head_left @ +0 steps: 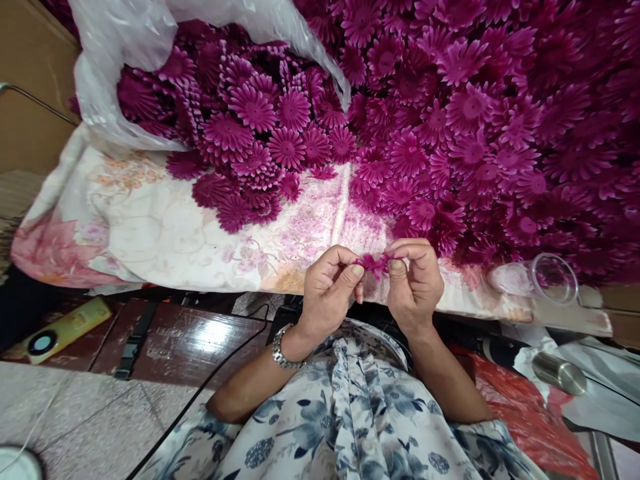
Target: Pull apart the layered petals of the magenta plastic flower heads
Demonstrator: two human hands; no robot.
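Note:
Between my two hands, just above the table's near edge, is a small magenta artificial flower piece (375, 265), its petals bunched together. The thumb and forefinger of my left hand (333, 283) pinch its left side. On the other side, my right hand (414, 280) pinches its petals the same way. Beyond my hands, a pile of stacked magenta petal pieces (287, 148) spills from a clear plastic bag (120, 40). A larger heap of loose magenta flower pieces (470, 110) spreads to the right.
A floral cloth (165, 233) covers the table. A clear plastic cup (553, 280) lies at its right edge. Below left, a yellow box-shaped device (70, 330) rests on a dark red wooden bench (185, 340). A metal flask (560, 373) and red plastic bag (530, 420) are at the lower right.

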